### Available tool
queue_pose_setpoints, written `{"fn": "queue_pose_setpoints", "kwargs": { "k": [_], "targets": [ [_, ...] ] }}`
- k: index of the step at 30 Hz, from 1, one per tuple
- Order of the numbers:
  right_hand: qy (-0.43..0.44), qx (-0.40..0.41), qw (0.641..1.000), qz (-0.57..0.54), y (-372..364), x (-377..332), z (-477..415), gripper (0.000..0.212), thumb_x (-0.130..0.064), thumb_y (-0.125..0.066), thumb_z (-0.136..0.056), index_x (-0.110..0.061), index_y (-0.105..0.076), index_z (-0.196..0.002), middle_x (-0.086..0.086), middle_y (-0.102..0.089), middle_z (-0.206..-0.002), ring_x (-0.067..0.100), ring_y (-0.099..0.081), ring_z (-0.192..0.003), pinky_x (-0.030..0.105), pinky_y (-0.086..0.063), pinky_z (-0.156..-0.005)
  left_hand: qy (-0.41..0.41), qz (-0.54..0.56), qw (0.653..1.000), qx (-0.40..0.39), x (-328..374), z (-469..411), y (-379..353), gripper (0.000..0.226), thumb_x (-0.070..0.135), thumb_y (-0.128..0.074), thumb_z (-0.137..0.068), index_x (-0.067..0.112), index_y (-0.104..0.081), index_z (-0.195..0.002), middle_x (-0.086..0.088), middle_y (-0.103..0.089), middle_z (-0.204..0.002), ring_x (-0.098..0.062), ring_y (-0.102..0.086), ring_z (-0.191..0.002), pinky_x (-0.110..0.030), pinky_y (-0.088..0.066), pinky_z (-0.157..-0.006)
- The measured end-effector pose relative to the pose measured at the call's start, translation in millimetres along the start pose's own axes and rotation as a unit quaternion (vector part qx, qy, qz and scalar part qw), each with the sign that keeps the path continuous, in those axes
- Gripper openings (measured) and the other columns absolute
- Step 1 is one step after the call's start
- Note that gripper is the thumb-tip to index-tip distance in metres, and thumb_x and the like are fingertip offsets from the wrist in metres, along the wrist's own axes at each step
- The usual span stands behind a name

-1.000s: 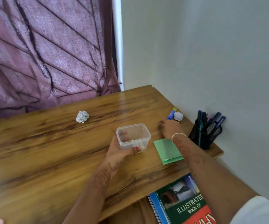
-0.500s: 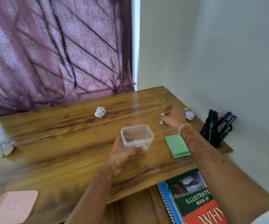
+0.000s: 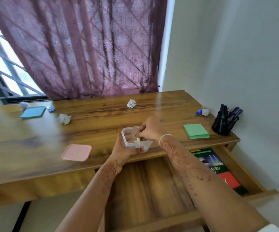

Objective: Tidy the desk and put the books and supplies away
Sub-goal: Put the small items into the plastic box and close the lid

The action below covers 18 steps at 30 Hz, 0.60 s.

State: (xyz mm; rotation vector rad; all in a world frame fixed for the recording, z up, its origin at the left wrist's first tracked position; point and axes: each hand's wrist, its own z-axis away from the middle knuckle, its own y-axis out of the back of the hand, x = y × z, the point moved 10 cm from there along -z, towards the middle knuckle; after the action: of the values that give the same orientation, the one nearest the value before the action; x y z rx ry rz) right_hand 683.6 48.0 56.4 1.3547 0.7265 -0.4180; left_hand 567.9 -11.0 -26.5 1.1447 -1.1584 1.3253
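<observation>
My left hand [image 3: 122, 152] grips a small clear plastic box [image 3: 130, 139] at the desk's front edge, thumb on its near side. My right hand [image 3: 149, 129] reaches over the box's open top and pinches a small white eraser [image 3: 137, 139] just inside it. The box's pink lid [image 3: 76, 152] lies flat to the left. A green pad of notes [image 3: 196, 131] lies to the right. A black mesh pen holder [image 3: 224, 123] full of pens stands at the far right by the wall. A green and red book [image 3: 219, 169] lies in the open drawer [image 3: 246, 173].
Crumpled paper balls lie at the back centre [image 3: 131, 103], left of centre [image 3: 64, 119] and far right [image 3: 205, 112], the last beside a blue marker [image 3: 199, 111]. A blue lid [image 3: 33, 112] sits at the back left. A purple curtain [image 3: 88, 47] hangs behind the wooden desk [image 3: 26, 139].
My right hand came back from the far right of the desk with the small white eraser and now holds it in the box. The view has pulled back and swung left.
</observation>
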Motion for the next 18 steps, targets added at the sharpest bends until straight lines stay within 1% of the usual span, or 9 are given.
{"fn": "queue_pose_setpoints", "kwargs": {
  "k": [2, 4, 8, 9, 11, 12, 14, 15, 18],
  "targets": [
    [0.037, 0.002, 0.995, 0.096, -22, -27, 18, 0.01, -0.02, -0.079, -0.074, -0.01, -0.076, -0.075, 0.005, -0.074, -0.076, 0.018, -0.071, -0.076, 0.035, -0.06, -0.074, 0.0, -0.002, 1.0, 0.009, -2, 24, 20, 0.095, 0.017, -0.094, -0.045, 0.027, -0.045, -0.126, -0.002, -0.056, -0.13, -0.02, -0.061, -0.115, -0.039, -0.056, -0.091],
    [0.066, -0.01, 0.987, 0.146, -48, -53, 33, 0.01, -0.022, -0.076, -0.075, -0.013, -0.077, -0.08, 0.004, -0.075, -0.081, 0.018, -0.07, -0.082, 0.032, -0.058, -0.074, 0.0, -0.01, 0.999, 0.031, -4, 42, 46, 0.096, 0.014, -0.094, -0.045, 0.022, -0.045, -0.126, -0.007, -0.058, -0.129, -0.023, -0.063, -0.113, -0.043, -0.055, -0.094],
    [0.087, -0.034, 0.985, 0.144, -96, -91, 45, 0.013, -0.023, -0.076, -0.076, -0.012, -0.077, -0.083, 0.005, -0.074, -0.085, 0.021, -0.069, -0.086, 0.034, -0.057, -0.077, -0.003, -0.002, 0.998, 0.065, -3, 73, 98, 0.092, 0.004, -0.093, -0.049, 0.015, -0.046, -0.128, -0.015, -0.061, -0.127, -0.029, -0.064, -0.112, -0.052, -0.054, -0.093],
    [0.093, -0.039, 0.985, 0.141, -107, -102, 47, 0.014, -0.024, -0.076, -0.076, -0.012, -0.076, -0.084, 0.005, -0.074, -0.085, 0.021, -0.069, -0.086, 0.034, -0.057, -0.078, -0.008, 0.001, 0.997, 0.074, -3, 78, 113, 0.09, 0.001, -0.093, -0.052, 0.014, -0.046, -0.128, -0.016, -0.061, -0.126, -0.027, -0.065, -0.111, -0.05, -0.055, -0.092],
    [0.109, -0.05, 0.983, 0.141, -128, -127, 48, 0.018, -0.028, -0.073, -0.079, -0.011, -0.076, -0.085, 0.006, -0.074, -0.086, 0.021, -0.068, -0.087, 0.034, -0.056, -0.078, -0.025, -0.01, 0.995, 0.096, 2, 88, 142, 0.086, -0.001, -0.092, -0.057, 0.011, -0.045, -0.128, -0.012, -0.061, -0.123, -0.016, -0.068, -0.105, -0.041, -0.058, -0.087],
    [0.115, -0.055, 0.982, 0.139, -140, -139, 48, 0.02, -0.03, -0.072, -0.08, -0.011, -0.076, -0.086, 0.006, -0.074, -0.087, 0.022, -0.068, -0.087, 0.034, -0.055, -0.076, -0.033, -0.025, 0.993, 0.113, 5, 93, 159, 0.087, 0.005, -0.094, -0.055, 0.012, -0.046, -0.127, -0.01, -0.06, -0.122, -0.012, -0.067, -0.104, -0.037, -0.059, -0.086],
    [0.127, -0.066, 0.979, 0.143, -164, -166, 45, 0.023, -0.031, -0.071, -0.08, -0.01, -0.076, -0.088, 0.008, -0.074, -0.089, 0.023, -0.068, -0.088, 0.033, -0.054, -0.074, -0.04, -0.041, 0.989, 0.138, 10, 100, 193, 0.098, 0.025, -0.098, -0.044, 0.018, -0.048, -0.129, -0.005, -0.062, -0.123, -0.012, -0.065, -0.108, -0.038, -0.058, -0.088],
    [0.132, -0.069, 0.978, 0.147, -175, -177, 43, 0.024, -0.03, -0.072, -0.08, -0.009, -0.076, -0.089, 0.008, -0.074, -0.09, 0.023, -0.068, -0.088, 0.032, -0.054, -0.073, -0.037, -0.041, 0.988, 0.144, 11, 103, 207, 0.102, 0.029, -0.097, -0.04, 0.019, -0.048, -0.129, -0.002, -0.063, -0.123, -0.012, -0.065, -0.108, -0.038, -0.058, -0.089],
    [0.141, -0.073, 0.975, 0.154, -211, -215, 28, 0.018, -0.023, -0.073, -0.079, -0.009, -0.075, -0.09, 0.009, -0.074, -0.093, 0.025, -0.068, -0.091, 0.03, -0.053, -0.073, -0.022, -0.048, 0.986, 0.159, 13, 105, 260, 0.104, 0.03, -0.095, -0.036, 0.019, -0.047, -0.127, -0.001, -0.062, -0.121, -0.015, -0.063, -0.109, -0.044, -0.057, -0.09]
  ]
}}
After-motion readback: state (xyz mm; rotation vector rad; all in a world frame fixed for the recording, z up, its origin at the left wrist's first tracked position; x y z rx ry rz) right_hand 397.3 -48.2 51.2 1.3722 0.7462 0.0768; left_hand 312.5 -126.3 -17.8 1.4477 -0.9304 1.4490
